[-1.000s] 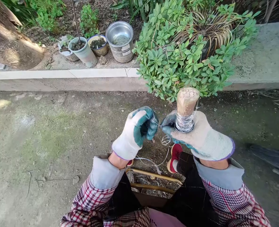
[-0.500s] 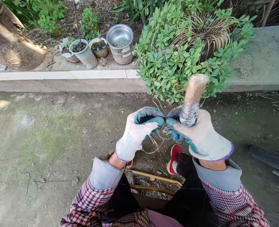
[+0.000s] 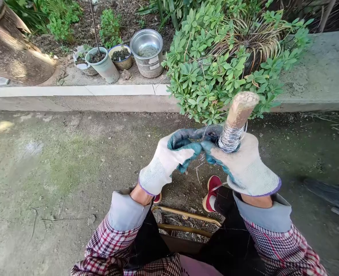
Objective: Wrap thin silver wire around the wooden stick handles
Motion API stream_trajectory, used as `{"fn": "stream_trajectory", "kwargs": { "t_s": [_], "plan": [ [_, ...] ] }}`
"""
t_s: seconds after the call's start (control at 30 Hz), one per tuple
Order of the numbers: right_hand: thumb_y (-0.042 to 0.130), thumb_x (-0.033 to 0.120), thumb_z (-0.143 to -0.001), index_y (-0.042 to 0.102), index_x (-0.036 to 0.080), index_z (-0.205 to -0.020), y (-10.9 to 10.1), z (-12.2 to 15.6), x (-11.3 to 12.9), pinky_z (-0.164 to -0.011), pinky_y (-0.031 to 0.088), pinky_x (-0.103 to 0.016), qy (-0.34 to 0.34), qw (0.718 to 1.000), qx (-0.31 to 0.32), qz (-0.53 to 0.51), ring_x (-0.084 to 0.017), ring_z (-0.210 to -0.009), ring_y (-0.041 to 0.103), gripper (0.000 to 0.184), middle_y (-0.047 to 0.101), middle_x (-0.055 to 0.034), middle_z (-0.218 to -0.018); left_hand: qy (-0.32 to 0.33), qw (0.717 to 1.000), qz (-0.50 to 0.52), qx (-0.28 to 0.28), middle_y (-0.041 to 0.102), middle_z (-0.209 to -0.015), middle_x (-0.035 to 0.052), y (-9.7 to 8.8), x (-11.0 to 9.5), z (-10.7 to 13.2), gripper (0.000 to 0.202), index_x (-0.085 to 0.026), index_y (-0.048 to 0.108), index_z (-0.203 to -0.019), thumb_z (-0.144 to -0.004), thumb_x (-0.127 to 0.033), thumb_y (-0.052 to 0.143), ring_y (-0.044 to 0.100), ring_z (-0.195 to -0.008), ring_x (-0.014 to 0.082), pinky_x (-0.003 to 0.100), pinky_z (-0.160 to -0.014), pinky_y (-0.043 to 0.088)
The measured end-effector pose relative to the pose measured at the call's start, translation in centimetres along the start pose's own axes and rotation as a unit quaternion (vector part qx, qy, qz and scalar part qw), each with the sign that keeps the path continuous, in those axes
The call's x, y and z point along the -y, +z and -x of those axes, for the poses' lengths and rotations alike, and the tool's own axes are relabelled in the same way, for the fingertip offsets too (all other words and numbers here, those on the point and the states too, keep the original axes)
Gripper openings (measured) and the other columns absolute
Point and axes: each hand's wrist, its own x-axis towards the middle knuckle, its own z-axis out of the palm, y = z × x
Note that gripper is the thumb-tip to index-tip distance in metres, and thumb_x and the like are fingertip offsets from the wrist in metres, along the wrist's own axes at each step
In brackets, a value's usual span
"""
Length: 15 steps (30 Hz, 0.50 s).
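Note:
Both hands wear white knitted gloves with blue-green coated palms. My right hand (image 3: 242, 165) is closed around a wooden stick (image 3: 241, 109) that tilts up and slightly right. Thin silvery wire (image 3: 230, 138) is wound in many turns about the stick, just above the thumb. Left of it, my left hand (image 3: 169, 155) is closed in a pinch, its fingertips meeting those of the right hand where the wire's loose end runs. The exact grip point is hidden by the fingers. A loose pale strand (image 3: 198, 176) hangs below the hands.
Ahead runs a low ledge (image 3: 123, 90) with a metal pot (image 3: 146, 63), several planters and a leafy shrub (image 3: 198, 73) overhanging it. At the upper left stands a large brown vessel (image 3: 17, 50). Below my hands are a red shoe (image 3: 212, 188) and a yellow-brown metal frame (image 3: 186, 216).
The fingers of both hands have come closer together and overlap more. The wire loops above and below them have shrunk or shifted from sight. The stick has moved slightly right.

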Motion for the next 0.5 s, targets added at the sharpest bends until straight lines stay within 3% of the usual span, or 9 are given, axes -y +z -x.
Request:
{"fn": "stream_trajectory", "kwargs": {
  "t_s": [0.2,0.23,0.3,0.37,0.43,0.5],
  "plan": [
    [0.086,0.026,-0.071,0.079,0.024,-0.095,0.53,0.13,-0.16,-0.086,0.061,-0.047,0.012,0.999,-0.012,-0.033,-0.028,-0.09,0.072,0.025,0.078,-0.0061,-0.097,0.05,0.996,-0.066,0.017,0.075,-0.079,0.0018,-0.02,0.06,-0.35,0.023,-0.017,0.074,-0.081,-0.065,-0.029,0.086,0.061,-0.065,0.0117,0.025,-0.062,0.055],
    [0.087,0.026,-0.07,0.079,0.024,-0.097,0.49,0.05,-0.24,-0.083,0.062,-0.044,0.016,0.998,-0.016,-0.056,-0.026,-0.088,0.072,0.028,0.078,-0.0054,-0.096,0.051,0.996,-0.077,0.009,0.075,-0.079,0.0022,-0.06,0.01,-0.32,0.02,-0.017,0.074,-0.079,-0.066,-0.028,0.085,0.062,-0.067,0.0124,0.026,-0.065,0.056],
    [0.087,0.029,-0.07,0.078,0.024,-0.103,0.35,-0.11,-0.53,-0.062,0.061,-0.037,0.036,0.99,0.009,-0.136,-0.02,-0.069,0.067,0.034,0.074,-0.0013,-0.082,0.044,0.994,-0.098,-0.008,0.075,-0.078,0.0025,-0.18,-0.14,-0.19,0.013,-0.017,0.075,-0.079,-0.071,-0.025,0.08,0.064,-0.068,0.013,0.027,-0.067,0.057],
    [0.084,0.034,-0.075,0.075,0.024,-0.102,0.18,-0.25,-0.84,-0.041,0.048,-0.028,0.065,0.972,0.04,-0.221,-0.014,-0.047,0.053,0.03,0.062,0.0047,-0.063,0.046,0.993,-0.106,-0.007,0.077,-0.081,0.0036,-0.32,-0.36,-0.02,0.01,-0.016,0.076,-0.08,-0.073,-0.023,0.077,0.067,-0.073,0.0142,0.028,-0.071,0.058],
    [0.08,0.036,-0.079,0.073,0.025,-0.096,0.08,-0.35,-0.97,-0.033,0.04,-0.025,0.089,0.962,0.034,-0.256,-0.011,-0.04,0.045,0.021,0.055,0.0069,-0.055,0.046,0.993,-0.107,0.005,0.078,-0.085,0.0052,-0.45,-0.58,0.12,0.011,-0.016,0.077,-0.081,-0.074,-0.025,0.077,0.069,-0.078,0.0155,0.028,-0.074,0.058],
    [0.082,0.033,-0.078,0.073,0.025,-0.089,0.02,-0.39,-0.79,-0.034,0.042,-0.025,0.083,0.967,-0.012,-0.241,-0.012,-0.042,0.051,0.016,0.061,0.0046,-0.058,0.025,0.994,-0.106,0.005,0.078,-0.085,0.0058,-0.51,-0.72,0.23,0.016,-0.015,0.078,-0.083,-0.075,-0.029,0.077,0.067,-0.074,0.0145,0.026,-0.065,0.056]
  ]
}}
